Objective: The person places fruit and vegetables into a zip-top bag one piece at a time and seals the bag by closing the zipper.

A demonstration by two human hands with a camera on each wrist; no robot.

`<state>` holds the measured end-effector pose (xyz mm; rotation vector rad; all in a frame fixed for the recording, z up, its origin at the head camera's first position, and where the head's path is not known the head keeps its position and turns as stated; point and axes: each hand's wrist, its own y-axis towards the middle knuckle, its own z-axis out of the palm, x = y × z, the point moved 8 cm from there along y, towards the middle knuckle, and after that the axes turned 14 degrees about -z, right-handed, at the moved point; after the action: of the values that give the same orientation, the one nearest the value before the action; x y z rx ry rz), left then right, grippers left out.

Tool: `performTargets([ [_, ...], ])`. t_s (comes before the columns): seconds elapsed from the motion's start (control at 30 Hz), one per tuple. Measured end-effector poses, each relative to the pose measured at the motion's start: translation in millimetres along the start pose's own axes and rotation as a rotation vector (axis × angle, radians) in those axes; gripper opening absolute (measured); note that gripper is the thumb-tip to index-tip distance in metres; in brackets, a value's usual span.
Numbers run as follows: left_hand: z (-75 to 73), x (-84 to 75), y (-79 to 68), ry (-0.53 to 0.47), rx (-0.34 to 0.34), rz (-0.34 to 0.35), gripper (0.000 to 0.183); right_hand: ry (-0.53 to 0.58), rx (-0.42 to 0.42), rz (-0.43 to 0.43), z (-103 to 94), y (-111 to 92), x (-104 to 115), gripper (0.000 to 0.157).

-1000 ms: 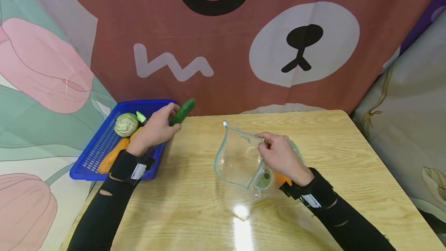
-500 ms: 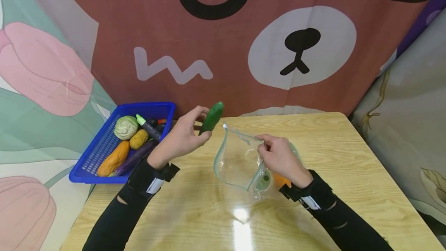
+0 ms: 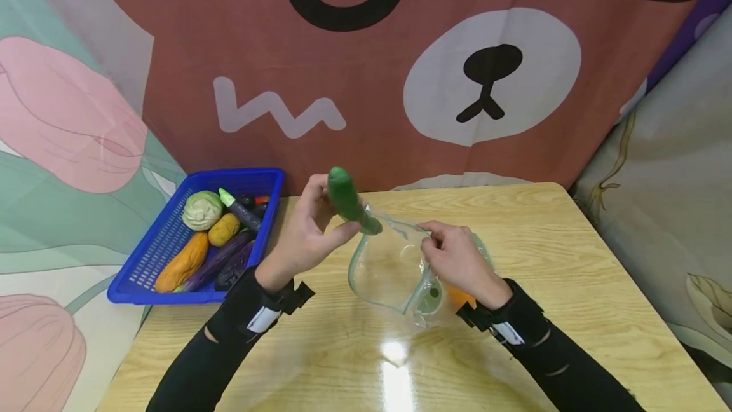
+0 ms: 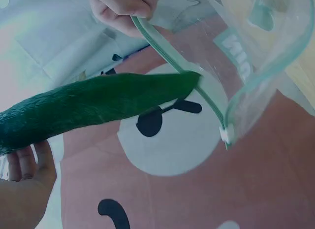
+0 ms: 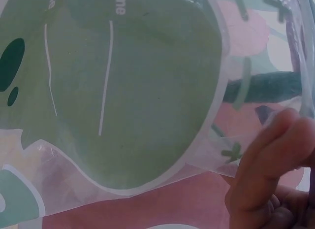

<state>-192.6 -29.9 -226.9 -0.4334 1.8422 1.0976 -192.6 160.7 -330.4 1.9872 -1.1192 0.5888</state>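
Left grip: pinching the cucumber between thumb and fingers.
Cucumber: slanting across the left grip, raising one end beyond it and aiming the other rightward, down at the mouth of the bag; overlapping the zip edge in the left wrist view, cannot tell whether touching.
Right grip: pinching that zip edge.
Bag: gaping open just left of the right grip, facing the left grip; showing green print on clear film.
Orange patch: peeking out below the right grip, cannot tell whether print or contents.
Slider: sitting right of the left grip, near the cucumber's lower end.
Basket: standing left of the left grip, holding a cabbage, gourd, eggplant and other vegetables.
Worktop: spreading out beneath both grips, carrying the basket.
Backdrop: hanging beyond both grips, displaying a brown bear face.
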Motion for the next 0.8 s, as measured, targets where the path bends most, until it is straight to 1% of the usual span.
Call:
performTargets([
  [0.07, 6.2, 1.6, 0.8, -0.052, 0.052, 0.005, 0.039, -0.009, -0.004, -0.008, -1.1, 0, 0, 0.033],
  [0.13, 13.3, 6.5, 1.1, -0.085, 0.108, -0.015, 0.039, -0.023, -0.009, -0.016, -2.5, 0, 0, 0.033],
  [0.2, 20.7, 15.1, 0.1, -0.089, 0.157, -0.056, 0.040, -0.030, -0.013, -0.022, -3.3, 0, 0, 0.033],
  [0.27, 27.7, 26.4, -2.1, -0.070, 0.196, -0.108, 0.040, -0.040, -0.016, -0.025, -3.6, 1, 0, 0.033],
  [0.33, 33.9, 39.8, -4.4, -0.020, 0.229, -0.169, 0.040, -0.039, -0.014, -0.024, -3.1, 1, 1, 0.033],
  [0.37, 36.6, 46.7, -5.7, 0.023, 0.246, -0.204, 0.040, -0.040, -0.015, -0.024, -2.9, 1, 1, 0.033],
  [0.43, 40.7, 60.4, -8.1, 0.135, 0.280, -0.268, 0.035, -0.046, -0.017, -0.022, -3.0, 1, 3, 0.033],
  [0.5, 42.9, 72.1, -10.3, 0.246, 0.312, -0.313, 0.030, -0.050, -0.019, -0.023, -3.6, 1, 5, 0.033],
  [0.6, 41.8, 82.4, -12.3, 0.369, 0.323, -0.344, 0.026, -0.054, -0.021, -0.026, -3.9, 0, 7, 0.032],
  [0.7, 39.6, 86.7, -12.6, 0.436, 0.317, -0.353, 0.025, -0.056, -0.025, -0.029, -4.8, -1, 9, 0.032],
  [0.8, 37.7, 90.3, -13.2, 0.485, 0.320, -0.382, 0.027, -0.056, -0.028, -0.030, -6.0, -1, 11, 0.032],
])
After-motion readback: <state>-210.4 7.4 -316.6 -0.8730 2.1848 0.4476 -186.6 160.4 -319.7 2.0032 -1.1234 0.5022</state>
